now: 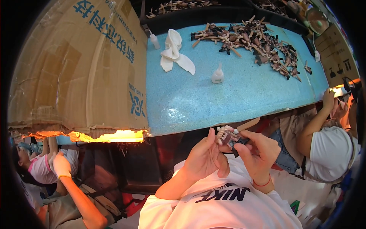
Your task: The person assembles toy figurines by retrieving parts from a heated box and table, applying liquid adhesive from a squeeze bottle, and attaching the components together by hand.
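Both hands are raised in front of my chest, just off the table's near edge, around a small figurine [228, 137] with brown, pale and dark parts. A flat tan blade-like piece [248, 124] sticks out above it to the right. My left hand [204, 158] has it between thumb and fingers at its left side. Thumb and fingers of my right hand [262, 152] pinch its dark lower right part, with a red string at the wrist. My fingers hide some of the figurine.
A pile of similar figurines [263, 44] lies on the blue tabletop [183, 103], near a small white squeeze bottle [217, 74], a white cloth [173, 53] and another bottle [154, 40]. A large cardboard box [84, 72] blocks the left. Black trays [217, 16] stand behind. People sit at both sides.
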Motion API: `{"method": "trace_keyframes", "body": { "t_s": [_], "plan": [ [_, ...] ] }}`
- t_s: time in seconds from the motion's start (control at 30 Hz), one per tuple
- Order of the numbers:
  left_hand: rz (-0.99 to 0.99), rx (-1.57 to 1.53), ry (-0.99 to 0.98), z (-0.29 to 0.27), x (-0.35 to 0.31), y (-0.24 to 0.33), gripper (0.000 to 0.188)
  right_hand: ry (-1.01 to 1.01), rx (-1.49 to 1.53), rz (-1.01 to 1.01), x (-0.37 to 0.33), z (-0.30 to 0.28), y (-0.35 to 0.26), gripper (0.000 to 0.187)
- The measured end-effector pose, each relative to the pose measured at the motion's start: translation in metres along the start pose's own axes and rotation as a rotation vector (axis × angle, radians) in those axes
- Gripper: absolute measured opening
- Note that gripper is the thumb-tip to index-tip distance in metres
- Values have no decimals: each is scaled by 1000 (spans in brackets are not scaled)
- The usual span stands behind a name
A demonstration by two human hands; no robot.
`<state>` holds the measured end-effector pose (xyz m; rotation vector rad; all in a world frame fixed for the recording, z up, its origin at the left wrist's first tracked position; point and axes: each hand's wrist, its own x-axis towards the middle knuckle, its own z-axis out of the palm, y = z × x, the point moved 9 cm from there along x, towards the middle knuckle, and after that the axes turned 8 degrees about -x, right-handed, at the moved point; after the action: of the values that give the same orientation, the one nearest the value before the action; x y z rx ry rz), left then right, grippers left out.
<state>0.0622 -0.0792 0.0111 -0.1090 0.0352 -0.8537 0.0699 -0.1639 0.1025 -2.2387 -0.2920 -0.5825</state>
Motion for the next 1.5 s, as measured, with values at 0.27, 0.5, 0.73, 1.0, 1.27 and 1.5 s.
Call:
{"method": "trace_keyframes", "body": {
  "t_s": [0.27,0.5,0.73,1.0,1.27,1.5],
  "plan": [
    [16,-134,-87,7,0,0,49,-30,-86,-150,2,-1,-15,39],
    [12,-89,59,0,1,0,47,-7,-59,-164,-1,-2,-16,41],
    [-10,-125,32,0,1,-2,48,-21,-134,-139,2,-1,-18,31],
    [63,63,20,3,-2,13,47,-40,-103,-139,4,5,-15,35],
    [96,395,-33,15,-5,24,44,-24,58,-270,0,11,-9,34],
    [312,831,20,19,-11,44,43,-20,72,-226,-2,25,3,38]
  ]
}}
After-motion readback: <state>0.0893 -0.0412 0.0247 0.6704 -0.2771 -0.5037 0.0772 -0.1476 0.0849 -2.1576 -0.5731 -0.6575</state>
